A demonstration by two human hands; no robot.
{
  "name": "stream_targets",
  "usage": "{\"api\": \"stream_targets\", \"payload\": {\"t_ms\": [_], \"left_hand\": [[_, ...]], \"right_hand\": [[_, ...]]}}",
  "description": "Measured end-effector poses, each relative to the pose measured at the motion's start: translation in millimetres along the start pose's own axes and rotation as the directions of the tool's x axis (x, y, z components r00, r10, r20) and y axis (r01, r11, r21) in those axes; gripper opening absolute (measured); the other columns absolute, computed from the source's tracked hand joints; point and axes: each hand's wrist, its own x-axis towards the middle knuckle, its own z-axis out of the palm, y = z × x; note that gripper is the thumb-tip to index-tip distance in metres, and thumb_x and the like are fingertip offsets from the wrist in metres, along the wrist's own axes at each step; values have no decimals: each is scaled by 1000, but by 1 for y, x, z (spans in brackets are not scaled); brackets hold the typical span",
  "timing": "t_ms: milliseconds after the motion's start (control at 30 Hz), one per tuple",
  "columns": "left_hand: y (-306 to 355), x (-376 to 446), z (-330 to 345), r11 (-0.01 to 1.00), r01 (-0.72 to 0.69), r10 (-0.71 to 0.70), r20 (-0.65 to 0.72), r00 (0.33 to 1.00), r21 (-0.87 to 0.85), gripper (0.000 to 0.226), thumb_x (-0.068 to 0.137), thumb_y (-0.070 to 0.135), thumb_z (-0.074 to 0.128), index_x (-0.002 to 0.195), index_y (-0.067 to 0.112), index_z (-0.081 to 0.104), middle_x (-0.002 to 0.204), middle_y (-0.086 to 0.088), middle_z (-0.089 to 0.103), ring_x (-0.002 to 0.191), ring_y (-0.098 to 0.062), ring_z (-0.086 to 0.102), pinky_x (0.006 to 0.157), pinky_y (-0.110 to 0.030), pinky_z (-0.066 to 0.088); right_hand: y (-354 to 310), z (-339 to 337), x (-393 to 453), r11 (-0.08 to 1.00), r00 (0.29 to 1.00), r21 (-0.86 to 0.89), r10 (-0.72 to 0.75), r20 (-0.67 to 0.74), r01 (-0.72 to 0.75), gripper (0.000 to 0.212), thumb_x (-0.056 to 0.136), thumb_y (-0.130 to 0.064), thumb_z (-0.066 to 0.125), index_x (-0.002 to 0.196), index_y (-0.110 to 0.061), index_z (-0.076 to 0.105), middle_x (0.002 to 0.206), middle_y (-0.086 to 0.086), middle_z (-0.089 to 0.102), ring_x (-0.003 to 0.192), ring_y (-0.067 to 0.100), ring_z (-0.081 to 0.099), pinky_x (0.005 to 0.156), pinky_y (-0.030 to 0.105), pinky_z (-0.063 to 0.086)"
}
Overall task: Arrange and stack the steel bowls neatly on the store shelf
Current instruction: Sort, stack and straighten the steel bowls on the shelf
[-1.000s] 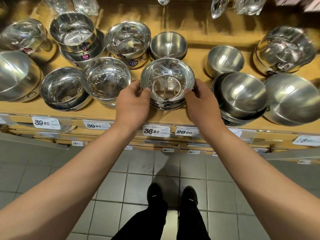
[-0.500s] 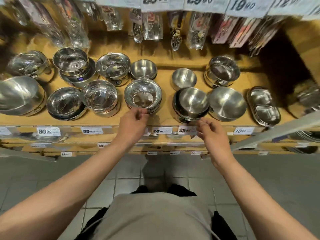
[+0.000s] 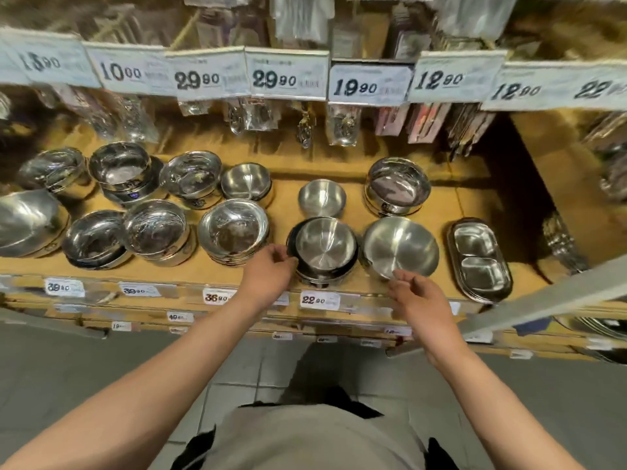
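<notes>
From the head camera, my left hand (image 3: 268,276) had moved right since a second earlier, when both my hands cupped the shiny bowl stack (image 3: 234,234) at the front of the wooden shelf (image 3: 190,271). That stack now stood alone, with nothing of me on it. My left fingertips (image 3: 285,261) reached the left rim of the next stack along, the dark-rimmed bowl stack (image 3: 324,249), and seemed to touch it; the fingers were lightly bent, and motion blur kept me from telling whether they pinched the rim or only rested against it.

My right hand (image 3: 419,300) hung over the shelf's front edge, just in front of the wide matte bowl (image 3: 400,247). Its fingers were loosely curled and holding nothing, the tips close to that bowl's near rim but apart from it. Half a second earlier this hand had been lower, down by the price labels.

The view had also swung up and right. A row of price tags (image 3: 288,78) now ran across the top, with packaged goods hanging behind them. A small matte bowl (image 3: 322,197) sat behind the dark-rimmed stack, a shiny stack (image 3: 397,184) stood further right at the back, and a two-part steel tray (image 3: 478,259) lay at the far right of the shelf.
</notes>
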Motion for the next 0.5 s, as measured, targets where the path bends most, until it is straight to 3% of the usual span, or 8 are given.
{"api": "stream_targets", "payload": {"t_ms": [100,200,300,367,433,500], "left_hand": [[-3,-2,14,1000,13,-13,-50,999,15,30,90,19,65,119,14,68,105,-5,74,100,-33,71,97,-56,56],[-6,-3,24,995,35,-39,-40,998,-88,38,97,12,60,135,14,61,104,-10,76,84,-30,65,86,-60,55],[-9,-2,28,989,52,-59,-49,997,-139,41,97,10,59,138,16,58,105,-12,76,84,-31,60,85,-57,53],[-12,-2,29,981,70,-82,-55,995,-181,34,96,10,61,130,18,63,104,-9,78,88,-33,61,94,-64,50],[-15,-2,28,976,72,-86,-58,995,-207,22,96,11,63,113,25,66,88,12,79,94,-37,68,93,-59,49],[-16,-3,28,981,50,-62,-63,996,-189,20,97,12,63,113,24,66,91,14,79,103,-43,71,97,-60,50]], "right_hand": [[2,-9,12,999,998,-39,25,50,-23,23,101,-18,54,119,-21,67,114,4,72,110,23,66,104,47,51],[-2,-10,18,999,990,-7,34,137,-33,19,99,-19,56,114,-27,67,101,15,70,88,16,67,84,32,53],[-5,-15,26,1000,986,-4,19,168,-19,19,100,-20,55,105,-34,65,102,7,72,89,21,69,86,43,56],[-3,-23,34,999,996,-46,-11,83,15,21,100,-19,53,114,-28,66,104,0,71,94,23,69,82,43,56],[1,-34,43,996,998,-80,-37,-42,34,19,99,-18,53,117,-20,61,102,-7,67,90,13,65,71,25,51],[3,-43,51,994,991,-109,-46,-124,32,21,97,-19,58,118,-24,55,98,-9,64,83,6,61,64,18,46]]}}
